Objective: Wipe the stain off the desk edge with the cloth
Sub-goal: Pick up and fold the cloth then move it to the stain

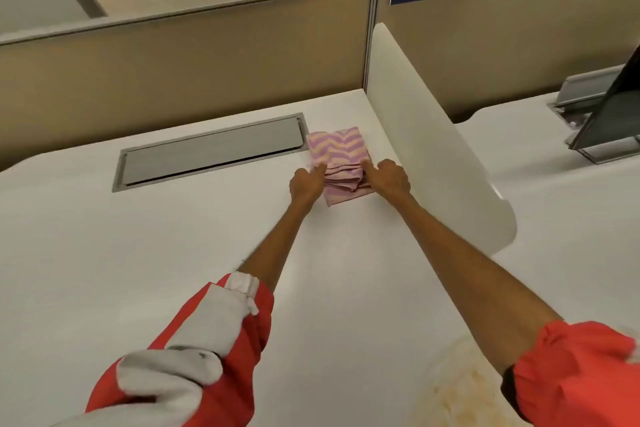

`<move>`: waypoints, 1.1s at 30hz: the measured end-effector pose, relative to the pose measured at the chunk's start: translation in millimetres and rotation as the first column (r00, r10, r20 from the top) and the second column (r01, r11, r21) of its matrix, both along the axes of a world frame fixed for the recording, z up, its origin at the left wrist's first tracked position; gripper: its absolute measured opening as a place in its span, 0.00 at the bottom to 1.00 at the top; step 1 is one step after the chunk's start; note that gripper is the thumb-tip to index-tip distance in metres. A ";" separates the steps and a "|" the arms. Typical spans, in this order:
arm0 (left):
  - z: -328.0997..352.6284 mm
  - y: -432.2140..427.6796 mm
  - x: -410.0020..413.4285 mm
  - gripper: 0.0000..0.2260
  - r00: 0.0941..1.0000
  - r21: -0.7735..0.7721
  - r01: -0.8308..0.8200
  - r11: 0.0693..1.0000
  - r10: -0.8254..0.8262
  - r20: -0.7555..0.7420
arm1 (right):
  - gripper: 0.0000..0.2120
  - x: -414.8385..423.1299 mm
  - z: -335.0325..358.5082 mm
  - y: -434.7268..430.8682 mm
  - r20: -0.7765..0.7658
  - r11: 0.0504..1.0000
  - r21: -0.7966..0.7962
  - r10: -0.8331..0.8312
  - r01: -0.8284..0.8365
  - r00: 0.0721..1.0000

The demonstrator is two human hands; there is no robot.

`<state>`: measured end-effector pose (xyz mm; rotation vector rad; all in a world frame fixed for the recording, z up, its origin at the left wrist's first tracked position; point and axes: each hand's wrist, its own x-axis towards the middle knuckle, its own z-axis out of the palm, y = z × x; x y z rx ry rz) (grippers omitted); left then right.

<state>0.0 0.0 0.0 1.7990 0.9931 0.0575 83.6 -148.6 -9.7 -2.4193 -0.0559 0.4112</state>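
Left hand (306,184) and right hand (389,177) both pinch the folded cloth (341,163) between them on the tabletop (173,236); pickup step. Next we carry it back to the stain (464,388) near our right elbow.

The white divider (426,135) walls the desk's (138,236) right side; left lies open.

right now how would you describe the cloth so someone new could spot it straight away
On the white desk, look to the far right corner, between the grey cable hatch and the white side divider. The cloth lies folded there, with both hands at its near edge. It is the only patterned thing: pink, purple and yellow zigzag stripes.
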 end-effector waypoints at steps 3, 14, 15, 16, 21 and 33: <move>-6.2 2.7 11.5 0.28 0.995 -0.101 -0.096 0.990 0.097 0.003 | 0.27 4.9 -1.5 6.5 -0.044 0.998 -0.004 -0.060 0.060 0.997; -59.0 18.9 43.3 0.30 0.999 -0.192 -0.050 0.980 0.045 -0.031 | 0.07 3.0 -4.1 14.6 -0.057 0.975 0.150 -0.154 0.161 0.986; -52.7 17.4 40.2 0.29 0.999 -0.216 -0.053 0.975 0.054 -0.002 | 0.07 1.4 -2.2 14.1 -0.052 0.972 0.167 -0.157 0.164 0.986; -42.2 14.6 35.8 0.28 0.997 -0.261 -0.065 0.963 0.074 0.028 | 0.06 -0.2 -0.6 13.4 -0.050 0.969 0.186 -0.155 0.162 0.987; 12.3 -3.0 7.9 0.20 0.987 -0.442 -0.018 0.897 0.086 0.136 | 0.09 -13.6 8.0 7.5 0.017 0.940 0.316 -0.142 0.129 0.990; 50.0 -26.1 -77.8 0.18 0.925 -0.538 0.095 0.837 0.125 0.359 | 0.08 -84.6 71.0 -21.3 0.264 0.809 0.584 -0.111 -0.068 0.958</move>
